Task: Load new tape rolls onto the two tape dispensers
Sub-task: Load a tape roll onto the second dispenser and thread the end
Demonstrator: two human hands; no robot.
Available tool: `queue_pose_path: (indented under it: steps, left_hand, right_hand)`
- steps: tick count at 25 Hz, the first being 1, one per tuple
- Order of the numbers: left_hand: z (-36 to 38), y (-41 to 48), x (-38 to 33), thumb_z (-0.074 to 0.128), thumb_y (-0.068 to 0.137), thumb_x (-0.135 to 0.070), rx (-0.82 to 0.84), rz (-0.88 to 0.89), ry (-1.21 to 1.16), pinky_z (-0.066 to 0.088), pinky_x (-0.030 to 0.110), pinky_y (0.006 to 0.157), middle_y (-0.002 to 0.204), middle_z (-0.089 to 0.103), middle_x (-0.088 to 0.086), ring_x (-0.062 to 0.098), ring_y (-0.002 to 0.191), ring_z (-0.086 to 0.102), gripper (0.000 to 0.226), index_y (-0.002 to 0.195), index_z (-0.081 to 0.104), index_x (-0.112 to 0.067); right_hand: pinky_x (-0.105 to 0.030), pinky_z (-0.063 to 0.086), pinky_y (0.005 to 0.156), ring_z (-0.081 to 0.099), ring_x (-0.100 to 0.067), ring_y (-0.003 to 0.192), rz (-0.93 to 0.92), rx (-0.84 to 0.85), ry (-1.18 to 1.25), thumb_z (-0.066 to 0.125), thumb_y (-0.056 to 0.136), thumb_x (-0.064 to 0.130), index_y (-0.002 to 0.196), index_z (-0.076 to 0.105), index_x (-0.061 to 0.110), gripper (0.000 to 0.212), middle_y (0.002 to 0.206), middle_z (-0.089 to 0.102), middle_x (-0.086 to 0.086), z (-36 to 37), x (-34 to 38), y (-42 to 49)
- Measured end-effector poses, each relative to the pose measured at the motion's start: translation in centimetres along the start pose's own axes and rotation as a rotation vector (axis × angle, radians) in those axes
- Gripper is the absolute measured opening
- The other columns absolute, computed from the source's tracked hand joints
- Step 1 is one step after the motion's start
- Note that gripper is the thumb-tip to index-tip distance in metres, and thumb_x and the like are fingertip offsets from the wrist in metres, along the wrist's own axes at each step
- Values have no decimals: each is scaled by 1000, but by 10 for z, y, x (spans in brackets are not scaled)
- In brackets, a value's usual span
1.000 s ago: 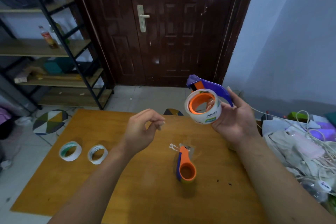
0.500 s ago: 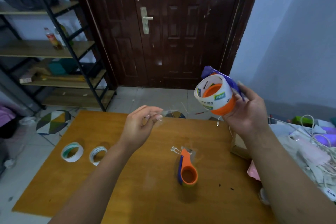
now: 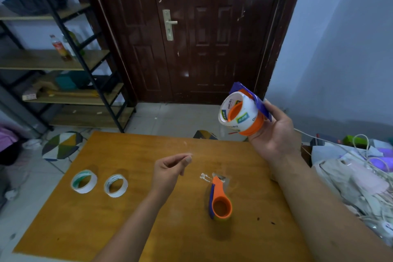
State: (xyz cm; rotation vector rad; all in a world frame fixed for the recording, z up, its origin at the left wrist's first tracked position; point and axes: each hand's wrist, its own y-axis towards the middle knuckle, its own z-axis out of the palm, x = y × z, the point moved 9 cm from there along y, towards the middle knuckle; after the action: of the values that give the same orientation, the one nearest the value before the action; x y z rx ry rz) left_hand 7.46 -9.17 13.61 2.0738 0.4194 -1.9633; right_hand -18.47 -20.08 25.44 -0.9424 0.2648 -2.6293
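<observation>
Holding loaded dispenser in right hand | second dispenser empty on table

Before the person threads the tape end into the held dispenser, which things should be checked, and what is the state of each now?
1. Roll seated on the orange hub of the held dispenser: ok.
2. Right hand grips that dispenser firmly: ok.
3. Left hand pinches the clear tape end: cannot tell, the film is barely visible.
4. Tape end routed through the cutter: not ok, not yet done.
5. Second dispenser loaded: not ok, its hub is empty, lying on the table.
6. Spare rolls within reach: ok, the green-cored roll and the white roll lie near.
</observation>
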Motion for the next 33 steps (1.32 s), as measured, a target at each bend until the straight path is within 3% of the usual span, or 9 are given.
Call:
queue_pose_path:
  steps: [7, 10, 12, 17, 20, 23, 25, 29, 33]
  left_hand:
    - [0, -1, 28, 77, 86, -48, 38, -229, 102, 59, 32, 80, 98, 83, 2, 22, 94, 74, 28, 105, 82, -28]
    - [-2, 6, 15, 79, 90, -45, 128, -294, 616, 49, 45, 112, 151, 55, 5, 30, 143, 52, 68, 150, 54, -26]
    - [-1, 9, -22, 78, 90, -47, 103, -187, 889, 40, 46, 120, 162, 38, -1, 24, 151, 38, 85, 162, 34, -33]
    - [48, -3, -139, 62, 100, -51, 126, 420, 559, 50, 26, 104, 130, 64, -19, 0, 127, 56, 41, 136, 64, -33]
    - [70, -8, -153, 72, 91, -56, 164, 529, 599, 53, 26, 94, 118, 71, -14, 2, 113, 62, 46, 125, 71, -25]
    - [69, -8, -143, 86, 87, -31, 113, 537, 492, 59, 34, 87, 110, 77, -12, 6, 102, 69, 33, 118, 76, -22]
    - [62, -6, -131, 83, 90, -21, 75, 489, 360, 61, 38, 88, 108, 80, -9, 9, 101, 73, 27, 117, 77, -20]
    - [45, 4, -97, 50, 109, -12, 127, 118, -128, 61, 35, 84, 100, 79, 5, 20, 94, 73, 26, 119, 74, -19]
    - [53, -2, -83, 41, 109, -37, 391, -198, -491, 44, 51, 98, 110, 66, 21, 36, 100, 59, 52, 134, 64, 3]
  right_hand:
    - [-39, 66, 79, 79, -28, 101, 70, 54, -122, 62, 99, 31, 120, 71, 13, 29, 113, 80, -14, -1, -35, 2]
    - [-38, 65, 74, 80, -27, 99, 72, 48, -164, 62, 100, 32, 120, 73, 13, 29, 114, 80, -13, -2, -42, 2]
    - [-37, 65, 72, 80, -25, 96, 68, 47, -186, 60, 101, 31, 111, 80, 14, 27, 110, 81, -12, 0, -44, 4]
    - [-39, 66, 81, 74, -29, 104, 32, 62, -284, 59, 101, 32, 130, 66, 9, 38, 117, 76, -15, 11, -42, 2]
    - [-38, 65, 77, 73, -32, 106, 40, 95, -317, 59, 101, 32, 140, 58, 3, 48, 123, 73, -21, 19, -44, -3]
    - [-51, 58, 98, 64, -44, 127, 36, 55, -338, 59, 103, 31, 147, 51, 0, 54, 141, 64, -28, 13, -45, -1]
    - [-55, 55, 102, 63, -46, 129, 39, 9, -377, 59, 103, 32, 148, 50, 1, 55, 143, 62, -29, 6, -43, 1]
    - [-38, 64, 68, 76, -24, 85, 37, -26, -422, 62, 102, 37, 144, 52, 5, 54, 123, 68, -23, -11, -30, -2]
    - [-39, 64, 68, 76, -25, 83, 10, 3, -464, 62, 103, 35, 143, 50, 7, 51, 126, 69, -27, -10, -22, 4]
